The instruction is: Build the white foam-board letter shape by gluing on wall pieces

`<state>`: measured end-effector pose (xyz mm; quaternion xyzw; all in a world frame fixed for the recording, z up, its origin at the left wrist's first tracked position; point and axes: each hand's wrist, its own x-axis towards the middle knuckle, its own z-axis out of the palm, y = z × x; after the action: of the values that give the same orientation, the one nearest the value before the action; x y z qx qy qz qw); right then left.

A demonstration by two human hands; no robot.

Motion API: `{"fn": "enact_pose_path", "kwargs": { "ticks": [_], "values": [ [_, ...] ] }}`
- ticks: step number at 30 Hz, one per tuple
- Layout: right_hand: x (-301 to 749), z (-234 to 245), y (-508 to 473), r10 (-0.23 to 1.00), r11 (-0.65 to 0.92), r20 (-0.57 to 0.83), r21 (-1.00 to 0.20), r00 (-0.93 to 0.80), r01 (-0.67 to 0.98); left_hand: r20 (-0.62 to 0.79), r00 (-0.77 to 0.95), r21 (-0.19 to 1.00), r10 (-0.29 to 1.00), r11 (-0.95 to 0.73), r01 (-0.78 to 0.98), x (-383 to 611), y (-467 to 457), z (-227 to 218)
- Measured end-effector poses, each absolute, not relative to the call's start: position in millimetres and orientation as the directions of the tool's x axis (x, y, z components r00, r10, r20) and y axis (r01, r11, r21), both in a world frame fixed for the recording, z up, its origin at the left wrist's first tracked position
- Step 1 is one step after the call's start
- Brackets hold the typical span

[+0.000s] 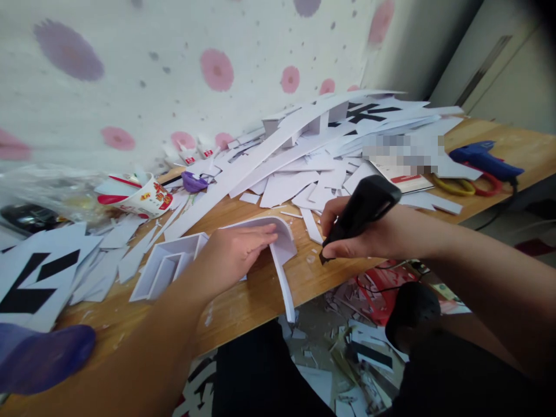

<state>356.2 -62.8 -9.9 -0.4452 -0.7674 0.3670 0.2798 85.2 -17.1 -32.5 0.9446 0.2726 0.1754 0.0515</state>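
My left hand [237, 255] lies over a curved white foam-board piece [284, 234], its fingers straight and close together, the thumb mostly hidden. A narrow strip [284, 289] of this piece reaches past the table's front edge. Left of that hand is a white box-like part [163, 269] with inner walls. My right hand [362, 234] is closed around a black utility knife [365, 202]. The knife tilts, its tip pointing down near the wood, to the right of the curved piece and apart from it.
White board offcuts [291, 185] pile up along the wall. A paper cup [150, 197] stands at the left, above a purple object [47, 353]. A blue glue gun [484, 159] and scissors [489, 185] lie at the right. Scraps cover the floor beside a red plastic item [386, 289].
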Motion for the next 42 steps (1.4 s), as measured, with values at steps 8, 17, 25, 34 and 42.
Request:
{"fn": "enact_pose_path", "kwargs": {
  "ticks": [8, 17, 25, 34, 42],
  "values": [
    [325, -8, -64, 0.973, 0.209, 0.138, -0.859, -0.182, 0.467, 0.219, 0.784, 0.184, 0.581, -0.814, 0.551, 89, -19, -24],
    [314, -22, -64, 0.961, 0.268, 0.198, -0.839, -0.194, 0.474, 0.251, 0.793, 0.21, 0.555, -0.831, 0.515, 84, -14, -31],
    [307, -31, -65, 0.966, 0.252, 0.204, -0.886, -0.161, 0.388, 0.222, 0.793, 0.19, 0.567, -0.823, 0.535, 87, -17, -26],
    [300, -35, -65, 0.983, 0.173, 0.14, -0.921, -0.117, 0.349, 0.224, 0.78, 0.166, 0.584, -0.811, 0.56, 88, -18, -24],
    [299, -28, -64, 0.982, 0.175, 0.132, -0.896, -0.132, 0.408, 0.251, 0.782, 0.138, 0.57, -0.821, 0.554, 89, -18, -25]
  ]
}}
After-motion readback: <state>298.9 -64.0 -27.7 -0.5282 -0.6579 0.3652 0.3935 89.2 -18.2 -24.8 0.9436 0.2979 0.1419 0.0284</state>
